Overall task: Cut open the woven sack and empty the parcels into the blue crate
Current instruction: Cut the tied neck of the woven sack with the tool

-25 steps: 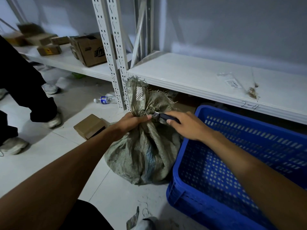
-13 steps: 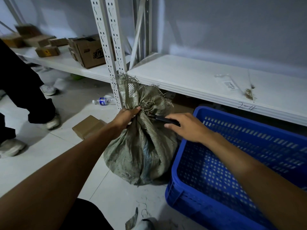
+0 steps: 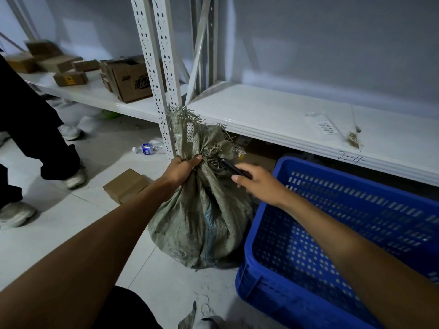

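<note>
The woven sack (image 3: 202, 219) stands on the pale tiled floor (image 3: 59, 224), its bulging base touching the left wall of the blue crate (image 3: 337, 236), its frayed neck rising in front of the white shelf upright (image 3: 154, 74). The left hand (image 3: 181, 170) is clenched around the gathered neck just below the frayed top, holding it upright. The right hand (image 3: 257, 184) sits just right of the neck, above the crate's near-left corner, fingers closed on a dark utility knife (image 3: 231, 167) whose tip meets the sack's frayed fabric beside the left hand. The crate's perforated inside shows no parcels. Behind, a white shelf board (image 3: 273, 115) marked "2-4" runs over the crate. On the floor to the left lie a small cardboard box (image 3: 127, 185) and a plastic water bottle (image 3: 147, 148); another person's dark trouser legs (image 3: 31, 129) stand farther left.
</note>
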